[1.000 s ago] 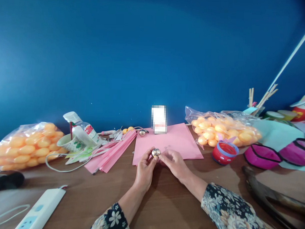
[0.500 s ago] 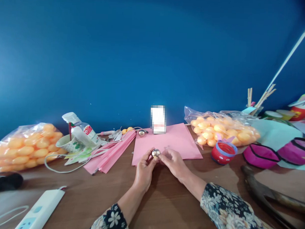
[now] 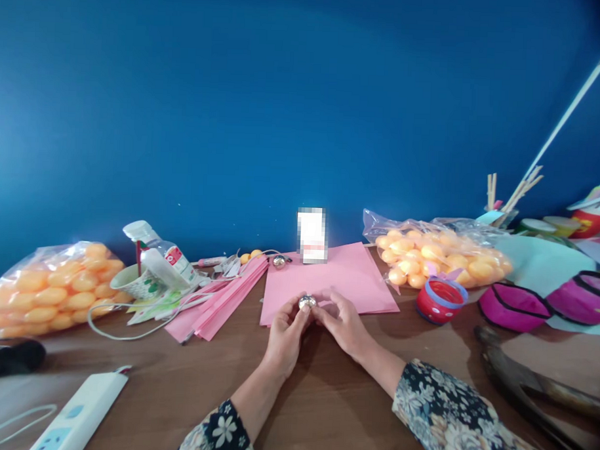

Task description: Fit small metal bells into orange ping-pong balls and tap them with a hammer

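A small shiny metallic ball (image 3: 307, 301) sits between my two hands, above the near edge of the pink paper (image 3: 337, 275). My left hand (image 3: 283, 336) is closed round its left side, with the thumb pressed on the front. From the right, the thumb and a finger of my right hand (image 3: 348, 328) meet at the ball's lower right, its fingers bent. Whatever lies under the fingertips is hidden. Behind the hands, a second shiny ball (image 3: 278, 261) rests at the paper's back left corner.
Bags of orange balls stand left (image 3: 51, 292) and right (image 3: 437, 256). Folded pink strips (image 3: 233, 298), a cup (image 3: 131, 281) and a tilted bottle (image 3: 174, 253) lie left. On the right are a red pot (image 3: 441, 300), magenta containers (image 3: 514, 306) and a dark curved object (image 3: 516, 377). A power strip (image 3: 84, 411) lies front left.
My left thumb has moved up over the front of the ball, covering more of it. My right fingers have shifted slightly and one is raised more. The ball remains in my hands.
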`<state>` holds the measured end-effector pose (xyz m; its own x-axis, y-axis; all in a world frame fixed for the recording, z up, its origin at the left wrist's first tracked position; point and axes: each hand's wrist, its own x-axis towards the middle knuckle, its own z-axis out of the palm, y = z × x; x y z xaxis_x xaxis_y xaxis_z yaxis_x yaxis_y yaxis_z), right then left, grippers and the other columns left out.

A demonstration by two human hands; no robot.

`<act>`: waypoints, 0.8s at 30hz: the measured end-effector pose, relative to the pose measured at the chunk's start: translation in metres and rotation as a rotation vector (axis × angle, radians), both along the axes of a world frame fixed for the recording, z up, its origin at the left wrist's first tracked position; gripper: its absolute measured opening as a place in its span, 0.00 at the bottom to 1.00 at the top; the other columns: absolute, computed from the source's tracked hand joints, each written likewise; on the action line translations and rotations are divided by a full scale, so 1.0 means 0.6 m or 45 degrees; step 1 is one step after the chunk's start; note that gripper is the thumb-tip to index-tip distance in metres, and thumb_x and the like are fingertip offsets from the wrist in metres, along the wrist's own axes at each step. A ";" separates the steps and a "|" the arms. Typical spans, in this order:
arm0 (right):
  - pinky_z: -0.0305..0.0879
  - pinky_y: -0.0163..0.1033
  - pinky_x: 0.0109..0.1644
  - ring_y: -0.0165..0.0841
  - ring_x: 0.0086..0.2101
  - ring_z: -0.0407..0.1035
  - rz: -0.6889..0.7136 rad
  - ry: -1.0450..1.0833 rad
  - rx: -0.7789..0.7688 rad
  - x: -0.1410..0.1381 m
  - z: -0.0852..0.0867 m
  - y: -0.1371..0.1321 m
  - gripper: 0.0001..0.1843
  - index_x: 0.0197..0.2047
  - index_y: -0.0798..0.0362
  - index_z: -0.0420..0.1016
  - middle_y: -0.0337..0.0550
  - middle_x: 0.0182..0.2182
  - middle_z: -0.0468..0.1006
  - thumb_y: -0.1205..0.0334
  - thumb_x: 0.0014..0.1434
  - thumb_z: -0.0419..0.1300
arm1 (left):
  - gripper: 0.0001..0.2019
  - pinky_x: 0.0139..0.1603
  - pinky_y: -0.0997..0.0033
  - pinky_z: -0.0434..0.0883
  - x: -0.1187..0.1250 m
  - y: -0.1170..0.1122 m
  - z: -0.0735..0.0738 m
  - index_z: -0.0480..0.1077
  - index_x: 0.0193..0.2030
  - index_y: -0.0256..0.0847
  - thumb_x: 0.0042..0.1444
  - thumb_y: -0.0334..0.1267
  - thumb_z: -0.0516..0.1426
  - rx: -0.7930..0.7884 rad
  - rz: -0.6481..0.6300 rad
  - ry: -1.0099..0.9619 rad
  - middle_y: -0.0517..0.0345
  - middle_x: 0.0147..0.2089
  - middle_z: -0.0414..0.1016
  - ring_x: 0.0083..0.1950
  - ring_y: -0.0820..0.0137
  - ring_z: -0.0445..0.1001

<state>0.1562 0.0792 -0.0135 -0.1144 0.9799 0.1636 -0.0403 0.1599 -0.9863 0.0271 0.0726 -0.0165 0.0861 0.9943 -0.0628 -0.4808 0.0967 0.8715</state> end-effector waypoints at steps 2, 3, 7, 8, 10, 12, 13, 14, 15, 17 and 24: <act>0.69 0.38 0.38 0.33 0.34 0.71 0.005 -0.017 0.008 0.000 0.002 -0.003 0.16 0.43 0.53 0.68 0.44 0.38 0.75 0.56 0.52 0.59 | 0.20 0.52 0.64 0.66 0.000 0.000 0.002 0.67 0.49 0.39 0.48 0.39 0.60 -0.018 0.010 0.023 0.49 0.48 0.73 0.48 0.65 0.72; 0.69 0.38 0.38 0.33 0.34 0.71 0.006 -0.028 0.016 0.000 0.003 -0.005 0.16 0.43 0.53 0.68 0.44 0.36 0.76 0.56 0.52 0.59 | 0.20 0.52 0.64 0.66 0.000 0.000 0.003 0.67 0.49 0.39 0.48 0.40 0.60 -0.028 0.015 0.030 0.49 0.48 0.73 0.48 0.65 0.72; 0.68 0.36 0.36 0.31 0.32 0.70 -0.014 -0.074 0.061 -0.001 0.004 -0.008 0.15 0.43 0.52 0.67 0.43 0.36 0.75 0.57 0.52 0.59 | 0.21 0.52 0.61 0.66 -0.001 -0.001 0.005 0.67 0.49 0.37 0.47 0.40 0.60 -0.052 0.009 0.009 0.48 0.47 0.73 0.47 0.63 0.73; 0.68 0.36 0.35 0.31 0.31 0.70 -0.023 -0.083 0.069 -0.002 0.003 -0.007 0.15 0.43 0.52 0.67 0.43 0.37 0.75 0.57 0.52 0.59 | 0.21 0.52 0.60 0.66 -0.001 -0.001 0.005 0.67 0.50 0.37 0.47 0.40 0.60 -0.053 0.002 -0.006 0.47 0.48 0.73 0.48 0.63 0.72; 0.67 0.36 0.35 0.30 0.31 0.69 -0.039 -0.095 0.075 -0.002 0.001 -0.006 0.15 0.43 0.52 0.67 0.43 0.37 0.75 0.57 0.52 0.59 | 0.21 0.53 0.61 0.65 -0.001 -0.002 0.004 0.67 0.50 0.38 0.48 0.39 0.60 -0.051 -0.018 -0.035 0.48 0.50 0.72 0.49 0.63 0.71; 0.67 0.36 0.34 0.30 0.30 0.69 -0.040 -0.090 0.068 -0.002 -0.001 -0.004 0.15 0.43 0.53 0.67 0.42 0.36 0.75 0.56 0.53 0.58 | 0.21 0.54 0.61 0.65 -0.001 -0.002 0.003 0.67 0.50 0.38 0.49 0.39 0.59 -0.038 -0.043 -0.064 0.48 0.51 0.71 0.51 0.63 0.71; 0.67 0.36 0.34 0.30 0.30 0.69 -0.036 -0.083 0.063 -0.002 -0.001 -0.004 0.15 0.43 0.53 0.67 0.42 0.36 0.75 0.56 0.53 0.58 | 0.20 0.54 0.60 0.65 -0.001 -0.003 0.003 0.66 0.50 0.38 0.49 0.38 0.59 -0.031 -0.056 -0.078 0.48 0.51 0.71 0.51 0.63 0.71; 0.67 0.36 0.34 0.30 0.29 0.69 -0.033 -0.075 0.060 -0.002 0.000 -0.004 0.16 0.43 0.53 0.67 0.42 0.36 0.75 0.56 0.53 0.58 | 0.20 0.54 0.60 0.65 -0.002 -0.003 0.002 0.66 0.51 0.38 0.49 0.38 0.59 -0.023 -0.064 -0.095 0.48 0.51 0.71 0.50 0.63 0.71; 0.67 0.36 0.33 0.29 0.29 0.69 -0.026 -0.067 0.057 -0.002 0.001 -0.005 0.16 0.44 0.53 0.67 0.42 0.36 0.75 0.56 0.53 0.58 | 0.20 0.53 0.60 0.65 -0.002 -0.003 0.002 0.66 0.51 0.38 0.50 0.38 0.59 -0.014 -0.068 -0.113 0.48 0.51 0.71 0.50 0.63 0.71; 0.67 0.35 0.33 0.29 0.29 0.68 -0.015 -0.059 0.056 -0.002 0.003 -0.006 0.16 0.44 0.53 0.67 0.42 0.36 0.74 0.55 0.53 0.58 | 0.19 0.52 0.60 0.66 -0.003 -0.002 0.002 0.67 0.50 0.38 0.51 0.38 0.58 0.002 -0.061 -0.143 0.48 0.49 0.73 0.49 0.63 0.72; 0.67 0.37 0.37 0.31 0.33 0.69 -0.021 -0.094 0.076 -0.003 0.005 -0.008 0.15 0.45 0.52 0.66 0.43 0.38 0.74 0.57 0.55 0.56 | 0.16 0.50 0.62 0.68 -0.001 0.002 0.007 0.69 0.47 0.38 0.52 0.41 0.57 -0.017 -0.018 -0.138 0.51 0.43 0.75 0.43 0.67 0.74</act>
